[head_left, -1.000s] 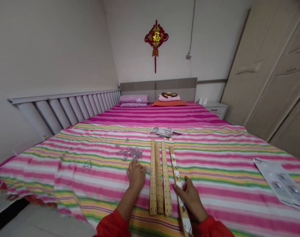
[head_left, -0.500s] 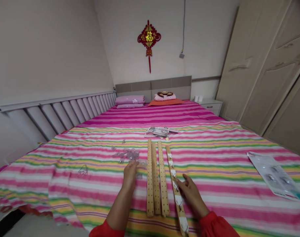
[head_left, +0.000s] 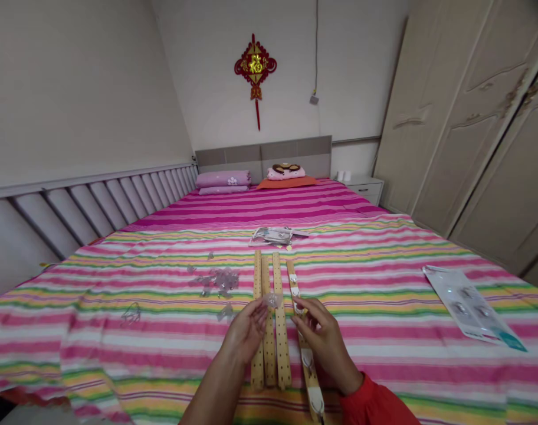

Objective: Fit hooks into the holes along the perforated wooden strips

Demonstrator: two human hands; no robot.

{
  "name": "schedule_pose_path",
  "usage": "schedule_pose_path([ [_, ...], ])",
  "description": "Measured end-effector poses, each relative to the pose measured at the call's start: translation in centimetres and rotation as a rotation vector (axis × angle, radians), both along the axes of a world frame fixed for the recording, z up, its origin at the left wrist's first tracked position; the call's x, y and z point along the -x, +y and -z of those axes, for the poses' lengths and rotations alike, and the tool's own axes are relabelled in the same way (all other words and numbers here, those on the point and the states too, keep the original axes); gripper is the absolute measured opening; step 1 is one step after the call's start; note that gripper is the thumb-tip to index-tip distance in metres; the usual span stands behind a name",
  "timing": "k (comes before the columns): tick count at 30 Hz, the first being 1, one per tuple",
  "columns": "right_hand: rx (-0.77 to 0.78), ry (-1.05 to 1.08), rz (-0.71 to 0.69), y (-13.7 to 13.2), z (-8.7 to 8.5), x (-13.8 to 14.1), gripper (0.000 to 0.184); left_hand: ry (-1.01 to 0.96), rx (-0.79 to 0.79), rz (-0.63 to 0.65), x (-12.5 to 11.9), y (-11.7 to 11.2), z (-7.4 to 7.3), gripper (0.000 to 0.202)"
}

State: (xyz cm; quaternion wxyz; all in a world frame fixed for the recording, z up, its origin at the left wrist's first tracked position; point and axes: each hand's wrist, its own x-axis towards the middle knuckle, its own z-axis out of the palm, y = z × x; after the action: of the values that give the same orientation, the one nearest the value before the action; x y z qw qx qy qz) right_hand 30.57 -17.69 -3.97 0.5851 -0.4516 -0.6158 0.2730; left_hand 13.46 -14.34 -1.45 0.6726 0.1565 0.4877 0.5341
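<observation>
Three pale wooden strips with rows of holes (head_left: pixel 269 283) lie side by side on the striped bed cover (head_left: pixel 384 307). A fourth strip with white hooks fixed on it (head_left: pixel 305 360) lies just to their right. My left hand (head_left: pixel 246 333) is raised over the strips and pinches a small clear plastic hook (head_left: pixel 273 301) between its fingertips. My right hand (head_left: pixel 324 342) hovers over the hooked strip, fingers curled toward the clear piece, nothing visibly in it. A small pile of clear plastic hooks (head_left: pixel 218 278) lies left of the strips.
A torn clear packet (head_left: pixel 273 236) lies beyond the strips. A white blister pack (head_left: pixel 470 307) lies at the right of the bed. Pillows (head_left: pixel 225 180) rest by the headboard. Wardrobe doors (head_left: pixel 472 130) stand at the right, a padded wall panel (head_left: pixel 96 206) along the left.
My left hand has left the pile of clear pieces and come up over the strips with one clear hook pinched. My right hand has lifted off the hooked strip toward it.
</observation>
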Motion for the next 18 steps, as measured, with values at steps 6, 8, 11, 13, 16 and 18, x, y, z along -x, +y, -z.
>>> schedule_pose_path([
  [6, -0.168, -0.208, -0.004, -0.6, -1.4, 0.0, 0.023, 0.059, -0.017, 0.086, -1.6, -0.5, 0.9, 0.004],
  [8, -0.177, -0.195, -0.003, -0.6, -1.4, -0.1, 0.022, 0.078, -0.047, 0.096, -1.9, -0.4, 1.2, 0.003],
  [11, -0.113, -0.103, 0.001, -0.1, -1.2, -0.2, 0.018, 0.121, -0.054, 0.103, -2.5, -0.1, 1.2, 0.01],
  [13, -0.009, 0.02, 0.017, 0.6, -0.7, -0.3, 0.018, 0.163, -0.068, 0.118, -2.8, 0.3, 0.8, 0.019],
  [16, 0.231, 0.307, 0.003, 2.1, 0.1, -0.5, 0.03, 0.232, -0.145, 0.129, -3.3, 1.4, 0.2, 0.03],
  [18, 0.372, 0.489, -0.043, 3.0, 0.6, -0.7, 0.035, 0.285, -0.199, 0.143, -3.8, 2.3, 0.2, 0.034],
])
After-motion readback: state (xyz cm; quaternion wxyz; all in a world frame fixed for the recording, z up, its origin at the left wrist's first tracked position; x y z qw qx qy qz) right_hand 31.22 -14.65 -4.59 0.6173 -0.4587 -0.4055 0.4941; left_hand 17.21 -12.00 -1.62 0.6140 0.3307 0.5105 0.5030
